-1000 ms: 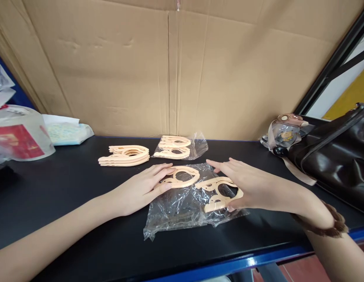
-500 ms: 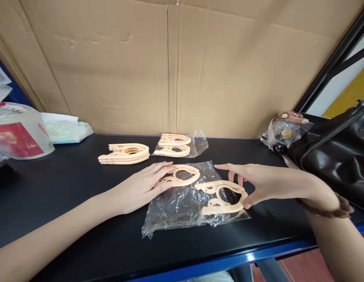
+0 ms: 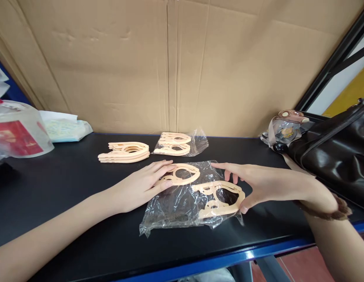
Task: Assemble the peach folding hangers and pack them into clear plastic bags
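A clear plastic bag (image 3: 173,207) lies on the black table, with cream folding hangers in and on it. My left hand (image 3: 141,186) rests over the left end of the upper hanger (image 3: 188,174), its fingers pressing on it and the bag. My right hand (image 3: 252,184) is spread at the bag's right side, thumb against the right end of the lower hanger (image 3: 220,213) and index finger stretched over the bag's upper edge. Whether the lower hanger is inside the plastic is hard to tell.
Behind lie a stack of cream hangers (image 3: 126,152) and a bagged set (image 3: 174,149). A tissue pack (image 3: 67,130) and a white-and-red roll-shaped package (image 3: 20,129) stand left; a clear bottle (image 3: 286,127) and black bag (image 3: 337,156) right. Cardboard (image 3: 170,66) backs the table.
My right hand has moved slightly left, and the lower hanger has shifted a little left with the bag's right edge. My left hand has stayed nearly still.
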### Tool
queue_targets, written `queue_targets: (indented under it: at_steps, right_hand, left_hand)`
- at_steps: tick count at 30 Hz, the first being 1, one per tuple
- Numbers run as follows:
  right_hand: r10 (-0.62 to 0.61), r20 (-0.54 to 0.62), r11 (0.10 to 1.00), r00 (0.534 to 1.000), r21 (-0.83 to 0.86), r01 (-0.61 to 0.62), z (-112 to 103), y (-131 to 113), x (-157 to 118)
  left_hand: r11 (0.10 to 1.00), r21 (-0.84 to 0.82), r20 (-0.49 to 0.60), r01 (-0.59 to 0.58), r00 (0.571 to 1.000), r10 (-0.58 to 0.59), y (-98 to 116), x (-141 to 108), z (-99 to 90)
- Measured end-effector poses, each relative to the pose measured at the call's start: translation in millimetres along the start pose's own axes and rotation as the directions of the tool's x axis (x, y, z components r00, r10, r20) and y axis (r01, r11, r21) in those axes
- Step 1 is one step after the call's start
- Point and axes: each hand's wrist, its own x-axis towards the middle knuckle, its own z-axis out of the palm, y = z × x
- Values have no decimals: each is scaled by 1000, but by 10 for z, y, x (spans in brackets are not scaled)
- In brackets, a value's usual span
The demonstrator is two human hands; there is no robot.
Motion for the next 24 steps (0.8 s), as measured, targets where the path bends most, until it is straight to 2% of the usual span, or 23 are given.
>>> queue_targets:
  at_steps: [6,11,15,19,24]
  right_hand:
    - [-70,-100,986,992,-158,53,-50,38,46]
    - [-150,-238,977,960,-187,106,-83,51,64]
    - [-84,-150,986,985,-157,61,-48,37,88]
    - [-112,-73,987,991,-125,102,-31,14,120]
    - [-88,-65,985,994,-152,78,-14,-30,130]
  left_hand:
    - [1000,28,-23,-13,1000,14,-47,1,33]
    - [999,38,-17,-20,1000,20,-83,-4,52]
    - [999,33,-22,-16,1000,17,-89,-5,52]
    - [999,43,-2,4,1000,-4,-74,-1,42]
    - [999,42,4,9,1000,-9,-49,5,35]
